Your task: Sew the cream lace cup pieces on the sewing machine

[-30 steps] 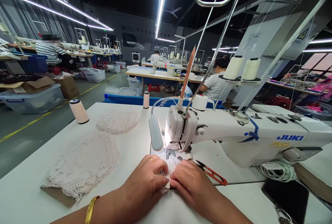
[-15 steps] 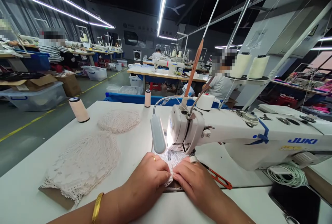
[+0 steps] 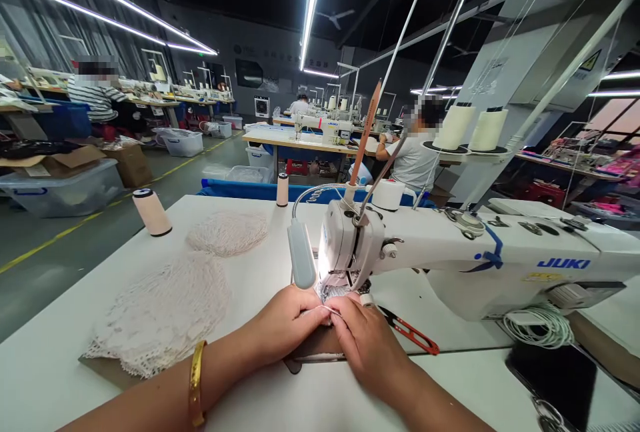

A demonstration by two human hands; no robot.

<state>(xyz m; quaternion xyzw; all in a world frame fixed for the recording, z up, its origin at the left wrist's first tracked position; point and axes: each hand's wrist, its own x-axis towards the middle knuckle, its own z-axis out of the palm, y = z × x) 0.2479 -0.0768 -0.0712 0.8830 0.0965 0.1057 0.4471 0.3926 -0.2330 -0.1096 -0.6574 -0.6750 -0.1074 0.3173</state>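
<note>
White lace [image 3: 336,291] lies under the needle area of a JUKI sewing machine [image 3: 505,265], lit by its small lamp [image 3: 301,255]. Just in front of the needle, my left hand [image 3: 287,322] pinches the near edge of the lace between thumb and fingers. My right hand [image 3: 367,333] grips the same edge, and its fingertips almost meet the left thumb. Most of the lace is hidden by my fingers and the machine head. To the left, a stack of pale lace pieces [image 3: 165,312] rests on cardboard, with another lace pile [image 3: 227,232] behind it.
Thread spools [image 3: 153,213] stand on the white table's far side. Right of my hand lies an orange-red tool [image 3: 413,333], perhaps thread snips. A black flat object [image 3: 550,379] and a coiled cable [image 3: 537,327] are farther right. A co-worker [image 3: 417,152] sits beyond the machine.
Both hands have moved slightly forward, closer to the needle, with the lace edge. Less lace shows between them, and the view has shifted a little to the right.
</note>
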